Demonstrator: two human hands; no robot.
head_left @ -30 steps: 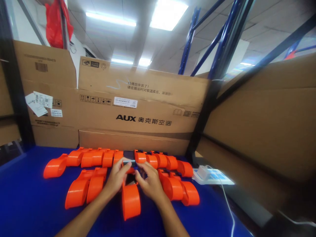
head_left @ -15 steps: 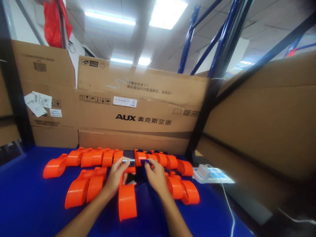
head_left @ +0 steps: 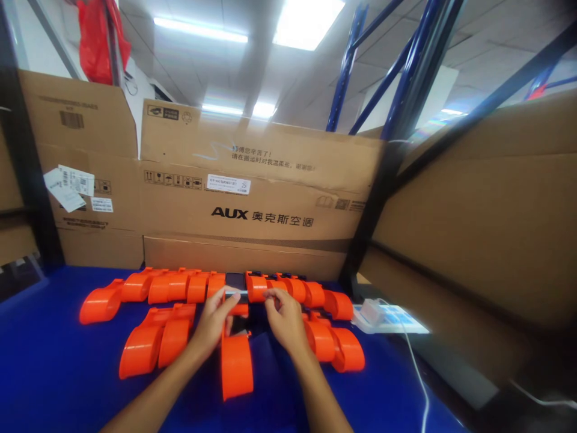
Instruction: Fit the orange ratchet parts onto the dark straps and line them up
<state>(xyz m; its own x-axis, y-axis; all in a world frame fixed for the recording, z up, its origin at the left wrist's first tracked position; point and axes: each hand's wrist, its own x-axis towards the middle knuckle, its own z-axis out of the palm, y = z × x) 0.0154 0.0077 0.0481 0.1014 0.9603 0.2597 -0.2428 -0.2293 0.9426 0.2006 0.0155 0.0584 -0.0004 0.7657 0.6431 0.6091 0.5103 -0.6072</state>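
Observation:
My left hand is closed around an orange plastic tape dispenser, gripping its upper end. The wide curved part hangs down toward me, and a silvery strip shows by my thumb. To its right, my right hand has its thumb and fingertips pinched together, close to the dispenser's upper end. Whatever sits in that pinch is too small or hidden to make out. Beyond my hands lie a back row of similar orange dispensers. Nearer ones rest on the left, and others on the right, some with dark fittings.
A blue-covered table spreads beneath everything. Cardboard panels stand along its back, with another at the right. A white power strip with a plug and cable lies at the right edge. Dark rack posts rise behind.
The small dark blue piece seen at my right fingertips earlier no longer shows there. The dispenser in my left hand has swung slightly right and up.

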